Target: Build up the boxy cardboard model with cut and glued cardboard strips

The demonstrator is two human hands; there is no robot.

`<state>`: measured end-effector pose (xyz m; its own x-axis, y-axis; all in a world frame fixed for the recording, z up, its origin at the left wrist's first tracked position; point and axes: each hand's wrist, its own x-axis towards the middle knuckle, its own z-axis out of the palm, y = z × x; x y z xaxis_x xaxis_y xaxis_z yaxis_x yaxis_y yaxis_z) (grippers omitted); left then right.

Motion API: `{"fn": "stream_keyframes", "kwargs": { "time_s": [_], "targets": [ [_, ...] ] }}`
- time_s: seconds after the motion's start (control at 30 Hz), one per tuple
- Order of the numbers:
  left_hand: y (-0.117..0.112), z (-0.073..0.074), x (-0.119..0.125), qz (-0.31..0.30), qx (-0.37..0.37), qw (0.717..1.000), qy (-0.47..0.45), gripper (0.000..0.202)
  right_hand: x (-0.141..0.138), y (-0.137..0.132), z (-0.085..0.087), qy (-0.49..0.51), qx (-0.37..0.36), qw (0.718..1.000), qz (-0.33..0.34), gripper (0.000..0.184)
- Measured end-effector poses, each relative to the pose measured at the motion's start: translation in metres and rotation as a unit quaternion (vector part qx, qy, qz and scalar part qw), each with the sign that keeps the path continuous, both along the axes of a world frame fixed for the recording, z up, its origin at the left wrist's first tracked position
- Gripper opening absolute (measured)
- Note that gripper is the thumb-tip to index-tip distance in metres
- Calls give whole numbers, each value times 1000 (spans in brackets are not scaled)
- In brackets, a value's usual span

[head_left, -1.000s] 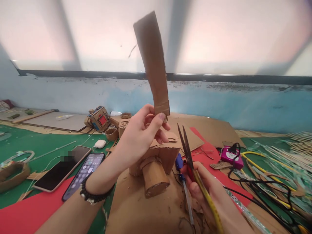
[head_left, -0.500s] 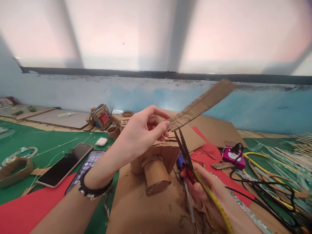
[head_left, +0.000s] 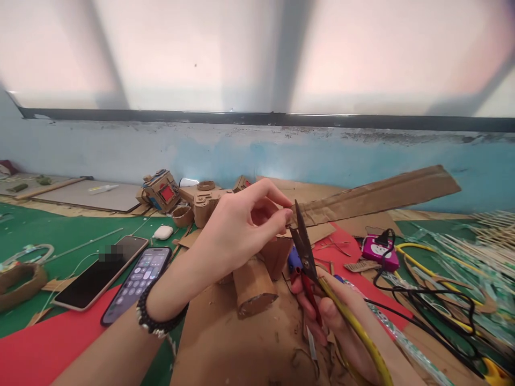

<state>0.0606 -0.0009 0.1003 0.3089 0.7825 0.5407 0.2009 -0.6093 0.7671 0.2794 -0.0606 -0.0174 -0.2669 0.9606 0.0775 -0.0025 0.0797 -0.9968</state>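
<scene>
Pinching one end of a cardboard strip [head_left: 378,195], the left hand [head_left: 241,230] holds it level above the counter [head_left: 60,236] so that end meets the scissors [head_left: 303,249]. The right hand [head_left: 333,316], grip closed round the handles, points them upward; the blades seem barely parted.

A green-covered worktable [head_left: 60,236] lay crowded with a red sheet [head_left: 44,343], a brown cardboard sheet [head_left: 225,343], a dark-screened phone [head_left: 100,271] beside a lit phone [head_left: 139,284], a white earbud case [head_left: 163,232], a cardboard ring [head_left: 18,279], a pink device [head_left: 380,251] and tangled black cables [head_left: 434,308].
</scene>
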Motion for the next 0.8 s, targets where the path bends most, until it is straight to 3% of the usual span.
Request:
{"fn": "stream_keyframes", "kwargs": {
  "time_s": [0.3, 0.57, 0.8],
  "targets": [
    [-3, -1, 8, -13, 0, 999, -35, 11, 5, 0, -6, 1, -8, 1000, -8, 64],
    [-4, -4, 11, -25, -8, 997, -78, 18, -2, 1, 4, -37, 50, 998, -34, 67],
    [-6, -6, 13, -30, -23, 994, -102, 21, 3, -1, 2, -82, 93, 991, -58, 53]
  ]
}}
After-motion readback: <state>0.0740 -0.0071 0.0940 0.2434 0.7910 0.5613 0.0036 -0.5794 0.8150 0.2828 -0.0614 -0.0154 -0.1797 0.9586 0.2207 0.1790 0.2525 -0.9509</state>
